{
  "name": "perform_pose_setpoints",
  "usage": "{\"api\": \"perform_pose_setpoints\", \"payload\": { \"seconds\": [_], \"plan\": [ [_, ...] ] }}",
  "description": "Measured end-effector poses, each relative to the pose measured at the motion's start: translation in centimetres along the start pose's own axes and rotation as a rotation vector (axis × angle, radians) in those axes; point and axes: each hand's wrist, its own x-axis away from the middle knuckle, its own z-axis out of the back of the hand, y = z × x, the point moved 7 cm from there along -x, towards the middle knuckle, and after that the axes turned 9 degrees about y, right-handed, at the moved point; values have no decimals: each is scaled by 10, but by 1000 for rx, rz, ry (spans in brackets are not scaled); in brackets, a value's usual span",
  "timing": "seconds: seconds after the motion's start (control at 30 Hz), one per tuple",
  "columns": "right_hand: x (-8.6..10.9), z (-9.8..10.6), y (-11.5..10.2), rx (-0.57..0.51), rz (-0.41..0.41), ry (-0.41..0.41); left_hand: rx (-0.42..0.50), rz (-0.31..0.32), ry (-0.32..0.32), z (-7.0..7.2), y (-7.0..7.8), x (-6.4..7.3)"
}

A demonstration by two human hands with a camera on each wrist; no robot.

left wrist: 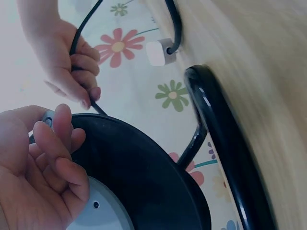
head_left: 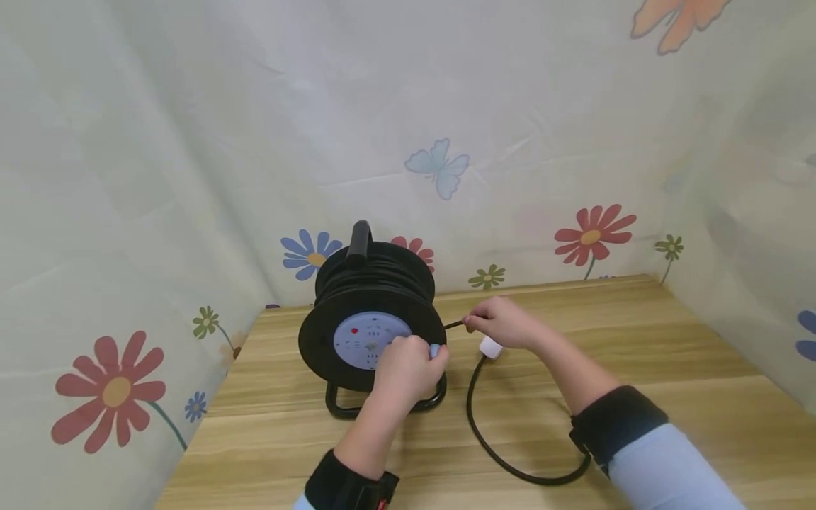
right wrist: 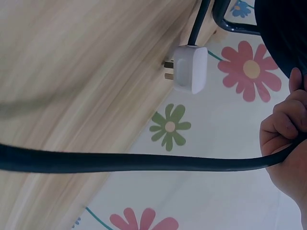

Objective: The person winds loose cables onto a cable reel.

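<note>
A black cable reel stands on the table, its pale blue round socket panel facing me. My left hand pinches the small light-blue knob near the rim of the reel's front disc; the left wrist view shows the fingers curled there. To the right of the reel, my right hand grips the black cable where it runs from the drum. The cable's loose part loops across the table to a white plug with metal pins, lying just below the right hand.
Below the reel is a black tubular stand, and a black carrying handle rises on top. The wood-grain table extends to both sides. Behind it hangs a pale sheet printed with flowers and butterflies.
</note>
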Motion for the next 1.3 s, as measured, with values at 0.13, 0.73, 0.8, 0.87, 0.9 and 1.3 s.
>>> {"api": "perform_pose_setpoints", "payload": {
  "seconds": [0.13,0.73,0.8,0.87,0.9,1.3],
  "plan": [
    [-3,-7,-4,-2,13,-5,-10,20,-45,-8,-5,2],
    [-7,-35,-7,20,21,-39,-92,87,-227,-22,-22,16],
    [-6,-33,-8,12,39,-27,-95,88,-220,-21,-23,17],
    [-5,-30,-8,13,46,-14,-99,88,-216,-21,-23,17],
    [-4,-28,-8,16,49,-8,-100,89,-216,-21,-23,17],
    [17,14,28,43,-14,65,-133,89,-213,-21,-25,19]
  ]
}}
